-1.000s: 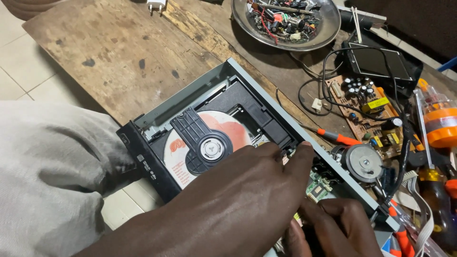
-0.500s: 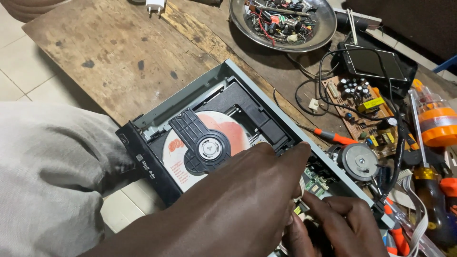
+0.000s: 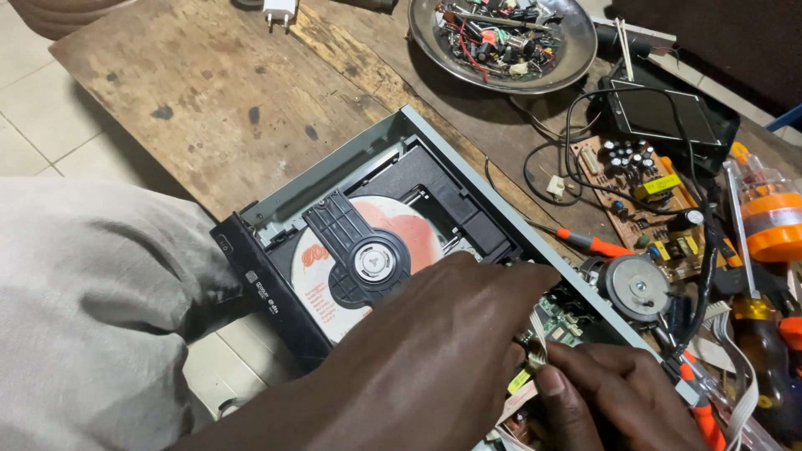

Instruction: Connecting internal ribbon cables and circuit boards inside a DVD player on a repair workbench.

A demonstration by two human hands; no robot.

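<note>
Here your left hand (image 3: 434, 367) lies flat, released, over the player (image 3: 368, 217); your right hand (image 3: 610, 392) pinches a ribbon cable (image 3: 537, 334), screwdrivers (image 3: 589, 244) lying right.

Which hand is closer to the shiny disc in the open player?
Left. The left hand lies right beside the disc, covering its lower edge. The right hand is farther off, over the green circuit board.

A matt grey metal disc player case (image 3: 468, 167) with a glossy red-and-white disc (image 3: 401, 234) rests on a rough, stained wooden tabletop (image 3: 209, 92).
</note>
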